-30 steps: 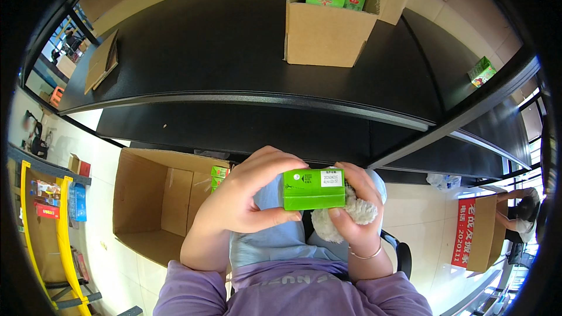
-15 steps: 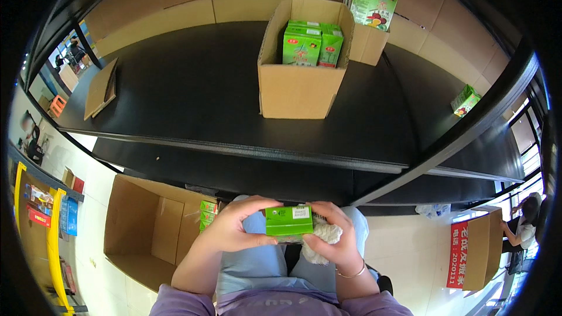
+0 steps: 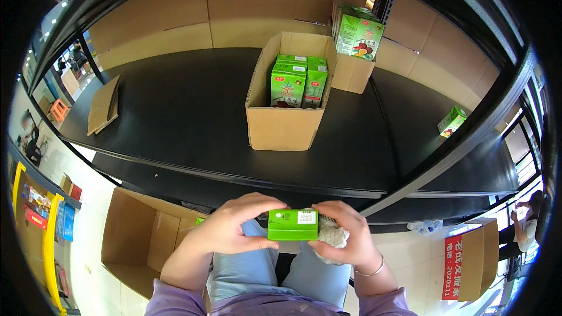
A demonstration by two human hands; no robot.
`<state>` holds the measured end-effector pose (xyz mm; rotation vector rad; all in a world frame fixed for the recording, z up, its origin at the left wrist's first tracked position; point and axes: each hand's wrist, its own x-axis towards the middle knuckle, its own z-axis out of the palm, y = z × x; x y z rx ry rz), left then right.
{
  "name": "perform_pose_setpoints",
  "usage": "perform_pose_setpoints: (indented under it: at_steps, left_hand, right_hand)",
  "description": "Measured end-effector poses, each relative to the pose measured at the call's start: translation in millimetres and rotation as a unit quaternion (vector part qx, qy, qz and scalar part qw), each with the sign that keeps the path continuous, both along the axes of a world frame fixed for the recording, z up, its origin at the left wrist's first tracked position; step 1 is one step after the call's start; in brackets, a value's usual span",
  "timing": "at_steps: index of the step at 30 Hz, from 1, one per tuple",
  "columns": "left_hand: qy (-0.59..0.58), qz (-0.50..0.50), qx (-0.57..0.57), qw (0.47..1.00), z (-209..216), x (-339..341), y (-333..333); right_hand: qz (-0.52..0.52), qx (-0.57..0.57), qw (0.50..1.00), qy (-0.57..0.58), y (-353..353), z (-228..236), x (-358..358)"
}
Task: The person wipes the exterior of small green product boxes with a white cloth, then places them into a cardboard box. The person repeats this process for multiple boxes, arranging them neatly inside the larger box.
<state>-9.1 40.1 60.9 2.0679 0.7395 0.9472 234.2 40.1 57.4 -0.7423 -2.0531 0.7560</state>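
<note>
Above my lap I hold a small green carton [image 3: 293, 227] level, a white label patch on its upper side. My left hand [image 3: 234, 228] grips its left end, fingers behind and thumb in front. My right hand [image 3: 358, 237] is closed at the right end, with a crumpled whitish cloth [image 3: 333, 237] bunched between its fingers and against the carton. Beyond my hands, on the black shelf [image 3: 175, 105], stands an open cardboard box [image 3: 285, 129] with several larger green cartons [image 3: 288, 86] upright inside.
Behind that box, another cardboard box [image 3: 351, 76] holds green printed cartons [image 3: 360, 35]. One green carton [image 3: 452, 122] lies at the shelf's right, behind a black post [image 3: 433, 158]. Folded cardboard [image 3: 104, 106] rests at left. A large open box [image 3: 132, 234] sits below left. A person [image 3: 527, 228] is far right.
My view has tilted up and shifted, so the shelf and its boxes appear lower. The small carton has turned slightly in my hands, showing its green front edge more squarely.
</note>
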Motion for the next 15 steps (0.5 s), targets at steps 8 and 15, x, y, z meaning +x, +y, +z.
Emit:
perform_pose_setpoints:
  at_steps: [8,15]
  left_hand:
    - [0.038,0.020,0.087,0.995,64,-8,23]
    - [-0.101,-0.020,-0.011,0.995,108,-14,59]
  right_hand:
    - [-0.011,0.100,0.995,-0.021,24,68,-5]
    - [-0.051,0.140,0.988,-0.031,52,125,-20]
